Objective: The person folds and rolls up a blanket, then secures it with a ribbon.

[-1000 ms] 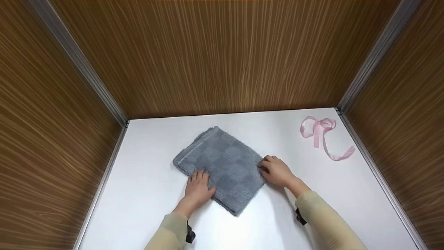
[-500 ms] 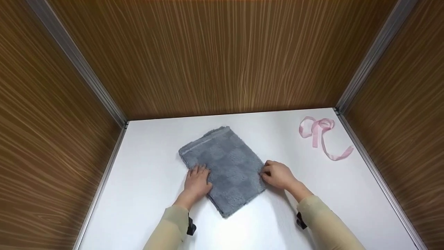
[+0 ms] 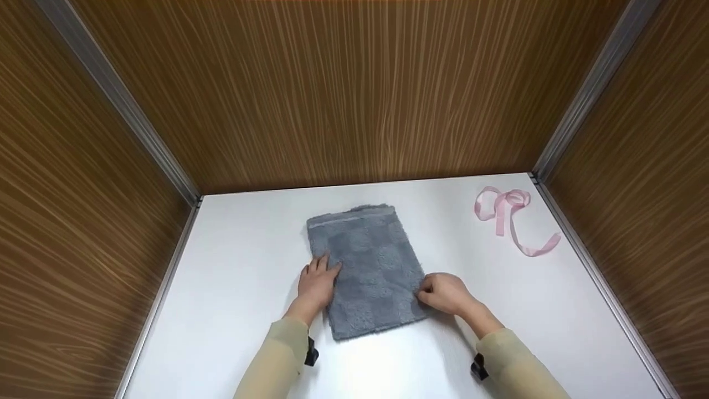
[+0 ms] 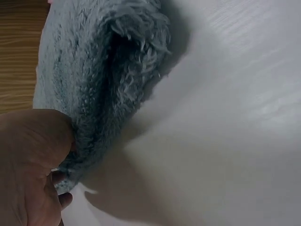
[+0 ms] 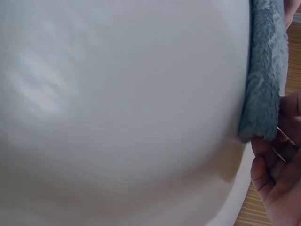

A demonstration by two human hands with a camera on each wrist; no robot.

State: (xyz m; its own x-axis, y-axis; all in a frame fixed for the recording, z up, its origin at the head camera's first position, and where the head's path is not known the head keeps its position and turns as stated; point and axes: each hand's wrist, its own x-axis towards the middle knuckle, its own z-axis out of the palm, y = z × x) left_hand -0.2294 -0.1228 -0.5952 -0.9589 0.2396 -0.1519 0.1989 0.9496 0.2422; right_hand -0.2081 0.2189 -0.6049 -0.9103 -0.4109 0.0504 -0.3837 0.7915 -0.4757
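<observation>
A folded grey plush towel (image 3: 371, 271) with a checked pile lies on the white table, its banded end towards the back wall. My left hand (image 3: 317, 282) holds its left edge, thumb on top and fingers along the side. In the left wrist view the thumb presses on the fluffy fold and fingertips (image 4: 66, 200) show low beside it. My right hand (image 3: 446, 292) pinches the right edge near the front right corner. In the right wrist view its fingers (image 5: 263, 172) curl at the towel's end, the tips partly hidden by it.
A pink ribbon (image 3: 515, 199), looped with one long tail, lies at the back right of the white table (image 3: 232, 266). Wood-grain panels (image 3: 365, 100) with metal corner rails (image 3: 581, 100) enclose the table at the back and both sides.
The towel has turned clockwise, from a slant to nearly straight, with both hands at its edges. The right hand has come nearer the front; the left hand has shifted slightly. The ribbon lies as before.
</observation>
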